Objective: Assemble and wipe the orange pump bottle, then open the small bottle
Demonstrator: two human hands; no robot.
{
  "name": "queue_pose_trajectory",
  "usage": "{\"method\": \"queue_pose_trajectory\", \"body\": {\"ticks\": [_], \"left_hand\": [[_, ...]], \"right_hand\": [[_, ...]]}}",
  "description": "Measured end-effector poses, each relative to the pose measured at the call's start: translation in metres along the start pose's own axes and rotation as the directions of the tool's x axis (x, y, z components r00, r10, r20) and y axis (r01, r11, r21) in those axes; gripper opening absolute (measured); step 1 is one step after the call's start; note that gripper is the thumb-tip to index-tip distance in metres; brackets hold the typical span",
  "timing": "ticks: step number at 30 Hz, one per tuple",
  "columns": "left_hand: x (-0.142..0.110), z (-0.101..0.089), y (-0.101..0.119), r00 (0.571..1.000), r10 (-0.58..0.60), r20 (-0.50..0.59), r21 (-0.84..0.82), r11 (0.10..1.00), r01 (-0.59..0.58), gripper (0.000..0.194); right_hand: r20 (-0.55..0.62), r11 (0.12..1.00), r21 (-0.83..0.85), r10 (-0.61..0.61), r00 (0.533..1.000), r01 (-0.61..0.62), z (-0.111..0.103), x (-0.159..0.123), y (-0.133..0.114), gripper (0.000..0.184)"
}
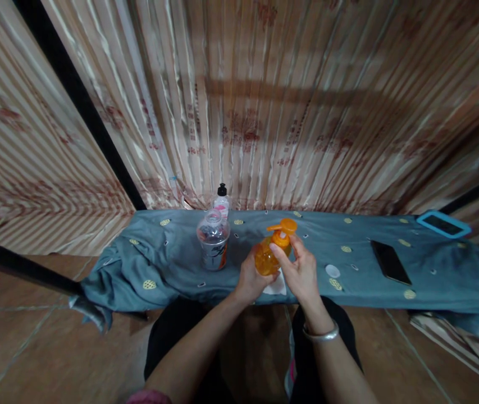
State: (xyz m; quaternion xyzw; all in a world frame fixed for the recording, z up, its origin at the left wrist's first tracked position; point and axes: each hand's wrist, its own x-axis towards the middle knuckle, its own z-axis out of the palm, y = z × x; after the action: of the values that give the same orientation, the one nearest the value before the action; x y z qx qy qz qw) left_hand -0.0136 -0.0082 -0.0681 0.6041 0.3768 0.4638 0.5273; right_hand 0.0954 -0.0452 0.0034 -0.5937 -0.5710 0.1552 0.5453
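Note:
An orange pump bottle [265, 261] of see-through amber plastic is held up over the cloth, close to the near edge. My left hand [250, 276] wraps round its body from the left side. Thumb and fingers of my right hand [300, 268] close on the collar just under the orange pump head [286, 226], whose spout points left. Something white, like a tissue [277, 285], shows partly below the bottle. To the left of my hands stands a clear plastic cup or bottle [214, 241] with dark and orange print. A black-capped white bottle [222, 199] is partly hidden behind it.
A grey-blue patterned cloth [172, 283] covers the long low bench. On its right part lie a small white disc [332, 271], a black phone [389, 262] and a blue-framed device [443, 224]. A striped curtain [256, 112] hangs behind, with a dark pole [83, 106] at the left.

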Motion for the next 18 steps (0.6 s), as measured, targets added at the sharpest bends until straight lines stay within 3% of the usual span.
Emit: {"method": "queue_pose_trajectory", "body": {"ticks": [5, 9, 13, 18], "left_hand": [[0.001, -0.005, 0.011, 1.000, -0.019, -0.020, 0.114, 0.993, 0.021, 0.076], [0.004, -0.007, 0.010, 0.999, 0.014, -0.036, 0.134, 0.991, -0.009, 0.070], [0.006, -0.009, 0.005, 0.999, 0.044, -0.019, 0.093, 0.995, -0.042, 0.065], [0.006, -0.010, 0.002, 0.998, 0.053, -0.037, 0.076, 0.996, -0.051, 0.059]], "right_hand": [[0.059, 0.999, 0.049, -0.014, 0.998, 0.011, -0.004, 0.002, 0.006, 0.053], [0.078, 0.994, 0.066, 0.077, 0.994, -0.082, -0.011, -0.006, 0.052, 0.058], [0.074, 0.964, -0.109, 0.253, 0.965, -0.244, -0.004, -0.023, 0.108, 0.048], [0.184, 0.928, -0.256, 0.323, 0.928, -0.272, 0.017, -0.039, 0.130, 0.031]]}}
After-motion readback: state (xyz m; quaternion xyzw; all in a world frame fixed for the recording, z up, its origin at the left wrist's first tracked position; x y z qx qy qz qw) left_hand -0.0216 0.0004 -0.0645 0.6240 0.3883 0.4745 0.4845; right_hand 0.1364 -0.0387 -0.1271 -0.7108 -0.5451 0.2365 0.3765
